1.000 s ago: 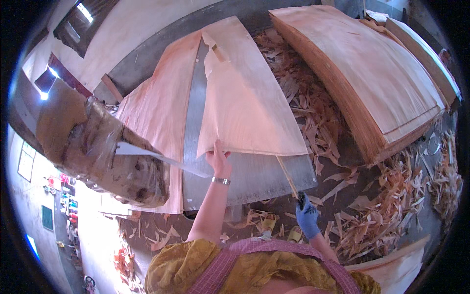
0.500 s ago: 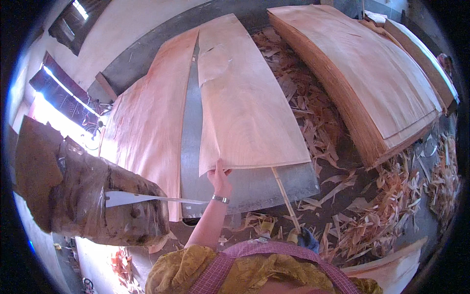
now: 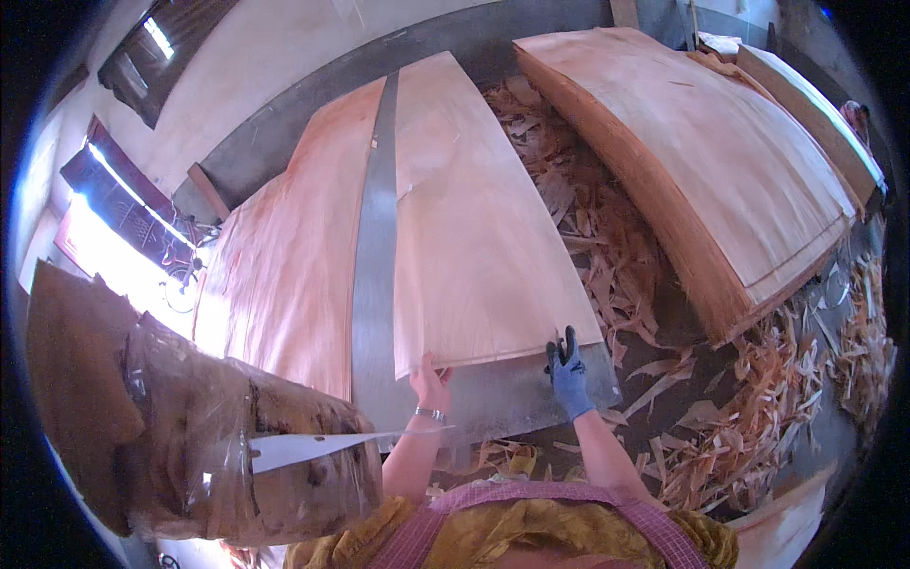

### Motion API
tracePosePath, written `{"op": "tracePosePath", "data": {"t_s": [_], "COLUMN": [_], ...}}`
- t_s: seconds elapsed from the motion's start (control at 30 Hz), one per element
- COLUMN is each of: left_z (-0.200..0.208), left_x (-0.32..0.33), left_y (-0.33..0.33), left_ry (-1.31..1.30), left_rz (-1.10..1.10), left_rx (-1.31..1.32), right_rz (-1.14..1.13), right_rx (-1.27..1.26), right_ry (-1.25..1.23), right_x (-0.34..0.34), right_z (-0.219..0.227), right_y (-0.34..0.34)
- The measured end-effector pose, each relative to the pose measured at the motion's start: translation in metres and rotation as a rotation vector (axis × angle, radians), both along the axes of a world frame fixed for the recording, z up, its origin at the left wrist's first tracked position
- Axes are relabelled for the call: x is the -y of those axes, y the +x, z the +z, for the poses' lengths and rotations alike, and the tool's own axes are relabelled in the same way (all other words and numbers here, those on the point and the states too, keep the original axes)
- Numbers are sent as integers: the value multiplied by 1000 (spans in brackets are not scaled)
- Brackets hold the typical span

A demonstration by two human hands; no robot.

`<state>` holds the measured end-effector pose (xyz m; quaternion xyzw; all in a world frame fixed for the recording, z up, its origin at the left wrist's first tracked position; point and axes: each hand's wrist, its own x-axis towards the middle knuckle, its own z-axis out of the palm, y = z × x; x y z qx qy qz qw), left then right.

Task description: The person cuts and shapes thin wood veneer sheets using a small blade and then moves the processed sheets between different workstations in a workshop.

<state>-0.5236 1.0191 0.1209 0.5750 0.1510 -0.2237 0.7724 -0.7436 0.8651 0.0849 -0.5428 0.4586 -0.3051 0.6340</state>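
A long pale wood veneer sheet (image 3: 483, 275) lies lengthwise on a grey metal-topped table (image 3: 502, 389). My bare left hand (image 3: 432, 384), with a watch at the wrist, is closed on its near left corner, thumb on top and the other fingers partly hidden. At the near right corner my right hand (image 3: 571, 377), in a blue glove with black fingertips, touches the sheet's edge. Its thumb and a finger are stretched out and apart. To the left lies a stack of reddish veneer (image 3: 294, 237), parted from the sheet by a strip of bare metal.
A thick veneer stack (image 3: 682, 161) stands at the right. Veneer scraps (image 3: 758, 408) litter the floor around it. At the near left, a brown plastic-wrapped bulk (image 3: 209, 427) with a white strip (image 3: 303, 448) juts in front of my left arm. A bicycle (image 3: 180, 275) stands by the bright doorway.
The sheet's left side has straightened, and the gap beside it is more even. My right hand has come up from low near my body to the sheet's corner. The bamboo stick beside it no longer shows.
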Motion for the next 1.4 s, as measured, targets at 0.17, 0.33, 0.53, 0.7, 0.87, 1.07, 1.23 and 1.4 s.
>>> {"op": "tracePosePath", "data": {"t_s": [0.17, 0.33, 0.53, 0.7, 0.87, 1.07, 1.23, 1.4], "left_z": [-26, -45, -56, -43, -31, -41, -96, -136], "left_x": [26, 80, 198, 313, 443, 526, 606, 660], "left_y": [-15, -74, -223, -350, -460, -560, -575, -580], "left_ry": [-17, -17, -61, -144, -363, -453, -596, -418], "left_rz": [-42, -40, -149, -321, -475, -1062, -440, 95], "left_rx": [-104, -139, -210, -299, -310, -536, -650, -429], "right_rz": [-69, -29, -70, -90, -62, -81, -158, -211], "right_rx": [136, 211, 246, 291, 229, 118, -96, -134], "right_ry": [12, 310, 223, 243, 190, 116, -2, 12], "right_x": [60, 105, 218, 336, 465, 627, 749, 838], "right_z": [-38, -7, 13, 68, 125, 161, 194, 193], "right_y": [7, -58, -213, -350, -461, -582, -676, -771]}}
